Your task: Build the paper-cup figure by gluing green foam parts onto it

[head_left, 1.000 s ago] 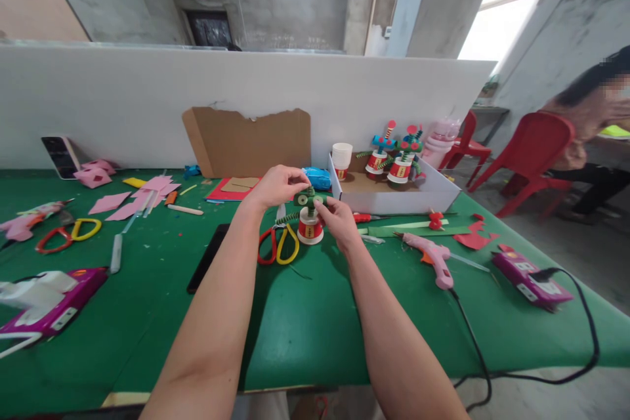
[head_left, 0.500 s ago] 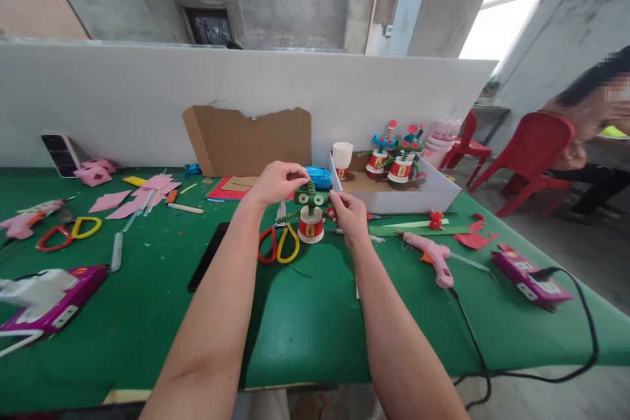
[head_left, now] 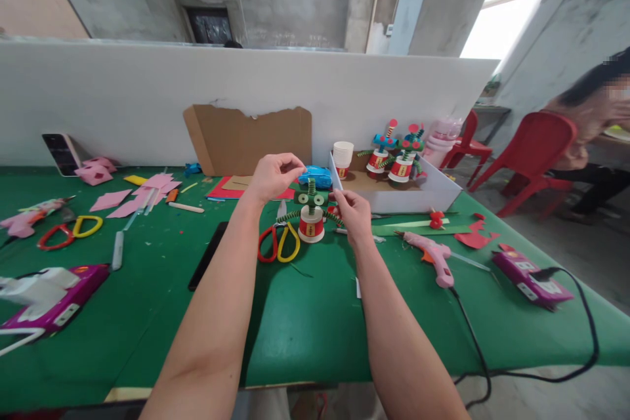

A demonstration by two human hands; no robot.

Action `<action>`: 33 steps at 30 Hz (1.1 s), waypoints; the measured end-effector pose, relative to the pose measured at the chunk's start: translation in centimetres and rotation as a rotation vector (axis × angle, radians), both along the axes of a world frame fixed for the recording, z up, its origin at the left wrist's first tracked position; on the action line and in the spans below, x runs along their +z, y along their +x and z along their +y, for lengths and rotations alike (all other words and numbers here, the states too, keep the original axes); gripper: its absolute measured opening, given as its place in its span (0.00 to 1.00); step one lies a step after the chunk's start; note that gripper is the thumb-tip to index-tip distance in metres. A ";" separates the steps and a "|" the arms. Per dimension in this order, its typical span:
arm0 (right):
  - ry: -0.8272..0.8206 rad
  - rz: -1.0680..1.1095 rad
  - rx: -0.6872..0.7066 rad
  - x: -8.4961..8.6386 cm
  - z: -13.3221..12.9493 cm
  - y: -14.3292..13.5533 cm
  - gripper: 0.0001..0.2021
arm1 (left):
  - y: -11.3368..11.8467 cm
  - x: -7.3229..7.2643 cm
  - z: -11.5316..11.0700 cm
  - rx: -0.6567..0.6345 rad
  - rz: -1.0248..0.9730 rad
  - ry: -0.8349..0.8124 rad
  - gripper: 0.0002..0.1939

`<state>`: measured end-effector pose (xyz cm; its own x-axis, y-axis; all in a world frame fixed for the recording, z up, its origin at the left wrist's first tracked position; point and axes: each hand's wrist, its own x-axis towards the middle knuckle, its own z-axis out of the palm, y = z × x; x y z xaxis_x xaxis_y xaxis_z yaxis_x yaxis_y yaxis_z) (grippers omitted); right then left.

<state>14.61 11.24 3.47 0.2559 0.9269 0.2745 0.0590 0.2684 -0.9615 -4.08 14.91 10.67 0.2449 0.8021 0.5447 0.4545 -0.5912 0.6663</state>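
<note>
A small paper-cup figure [head_left: 311,226] stands upright on the table, with a red-and-white cup body, a green tube head [head_left: 311,199] with round eyes, and folded green paper arms. A green folded paper spring [head_left: 312,185] rises from the head. My right hand [head_left: 353,215] pinches the head's right end. My left hand [head_left: 276,175] is above and left of the spring, thumb and fingertips pressed together; whatever they may hold is too small to make out. Scissors [head_left: 279,241] with red and yellow handles lie just left of the cup.
A white box [head_left: 408,200] with similar figures and stacked cups stands behind on the right. A pink glue gun [head_left: 436,257] with its cord and a purple power strip [head_left: 531,279] lie at right. A dark phone [head_left: 209,256] lies beside my left forearm; pink paper pieces [head_left: 147,195] lie at left.
My left hand has moved slightly up and left, off the top of the spring, which now shows upright. My right hand stays at the head's right end.
</note>
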 end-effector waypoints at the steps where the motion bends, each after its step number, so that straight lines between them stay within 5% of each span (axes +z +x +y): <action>1: -0.002 0.006 0.001 0.1 0.0 0.1 0.20 | 0.0 0.0 0.0 0.002 -0.002 0.001 0.11; 11: 0.002 0.146 -0.068 0.2 0.5 0.7 0.20 | -0.2 -0.1 0.2 0.023 -0.015 0.013 0.09; 16: -0.042 0.116 0.008 0.6 0.3 1.0 0.21 | -0.2 0.1 0.2 0.023 -0.002 -0.005 0.10; 26: -0.026 -0.080 0.255 0.5 -0.2 1.5 0.25 | -2.4 0.3 -0.5 -0.282 0.222 -0.234 0.23; 33: -0.001 0.008 0.253 -0.3 0.4 1.0 0.22 | -2.1 -0.6 0.2 -0.269 0.303 -0.284 0.17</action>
